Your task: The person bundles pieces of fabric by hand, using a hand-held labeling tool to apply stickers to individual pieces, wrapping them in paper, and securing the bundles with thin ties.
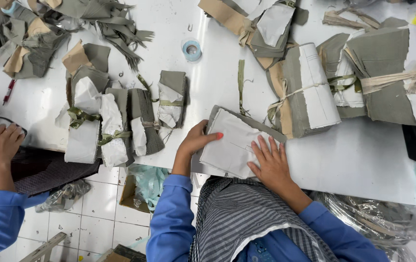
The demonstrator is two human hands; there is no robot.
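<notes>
Two hands flat on one stack of grey fabric pieces [232, 143] at the worktop [363, 160] near edge: left hand [199, 139] open, fingers curled over stack's left side, right hand [270, 162] open, palm down. Stack's lower edge hidden by apron. Tied bundles [113, 126] left, more bundles [305, 92] right, tape roll [191, 50] behind. A co-worker's hand [0, 145] at the left edge.

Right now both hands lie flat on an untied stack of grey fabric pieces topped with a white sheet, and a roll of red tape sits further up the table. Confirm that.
Not quite: the roll of tape is light blue, not red, as the head view shows. The rest holds: the left hand and right hand rest on the untied stack of grey pieces under a white sheet.
</notes>
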